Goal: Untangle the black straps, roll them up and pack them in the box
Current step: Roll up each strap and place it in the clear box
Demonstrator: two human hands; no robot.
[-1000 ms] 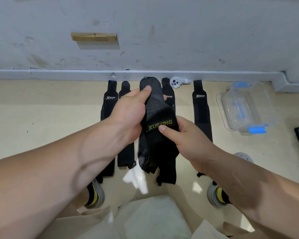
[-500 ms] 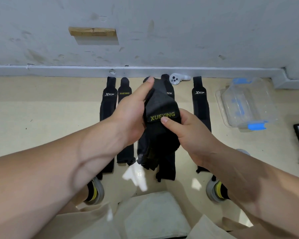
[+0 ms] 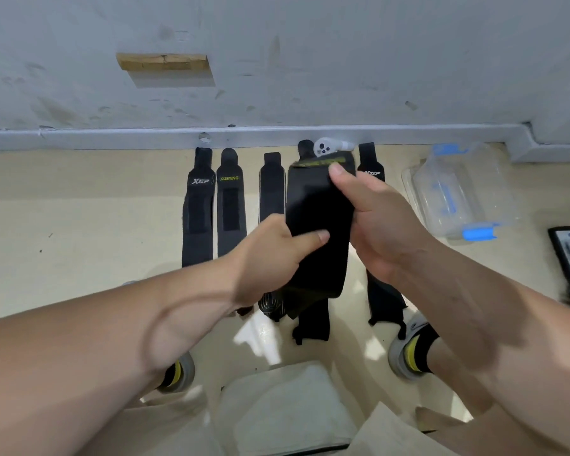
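Your left hand (image 3: 273,258) has dropped from the top of the held strap (image 3: 320,218) to its lower left edge, thumb curled across the cloth, while your right hand (image 3: 379,225) has climbed to pinch the yellow-lettered top end, holding it upright above the floor. Five more lie flat along the wall: left XTEP strap (image 3: 198,218), XUEYING strap (image 3: 231,209), plain strap (image 3: 272,192), half-hidden strap (image 3: 313,320), right XTEP strap (image 3: 384,297). One clear box (image 3: 458,192) with blue clips sits near them, farthest right.

Grey shoes (image 3: 399,358), black-yellow socks (image 3: 423,340), beige trousers (image 3: 277,403)
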